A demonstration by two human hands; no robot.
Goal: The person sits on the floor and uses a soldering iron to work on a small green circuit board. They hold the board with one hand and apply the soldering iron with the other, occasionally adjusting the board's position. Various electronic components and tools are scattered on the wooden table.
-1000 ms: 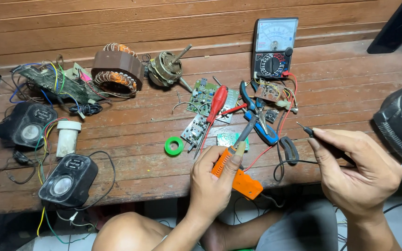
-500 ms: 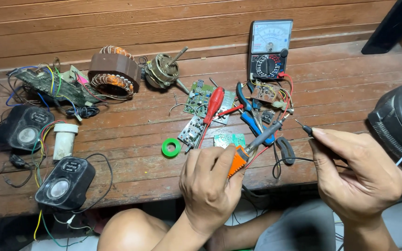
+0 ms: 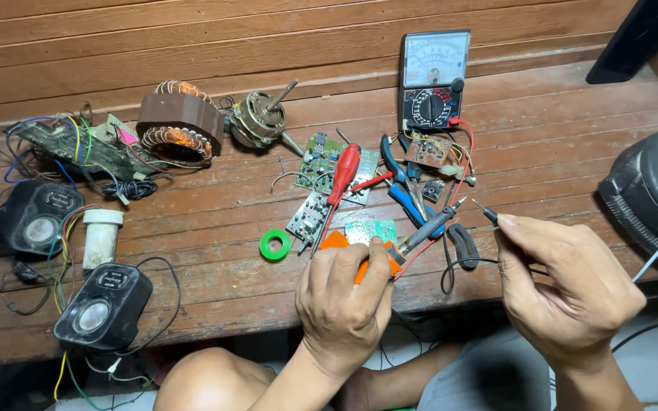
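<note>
My left hand grips the orange handle of a soldering iron, whose dark barrel points up and right over the wooden bench. My right hand pinches a thin black meter probe, its tip a little right of the iron's tip. A small green circuit board lies just above my left hand. Behind stand an analog multimeter, a red-handled screwdriver across other boards, and blue-handled pliers.
A green tape roll lies left of my hand. Two black speakers, a white cylinder, a copper-wound stator, a small motor and tangled wires fill the left side. A dark round casing sits at the right edge.
My left hand has lifted the soldering iron off the bench edge and swung its tip up and right toward the probe. My right hand moved slightly closer, probe still pinched.
</note>
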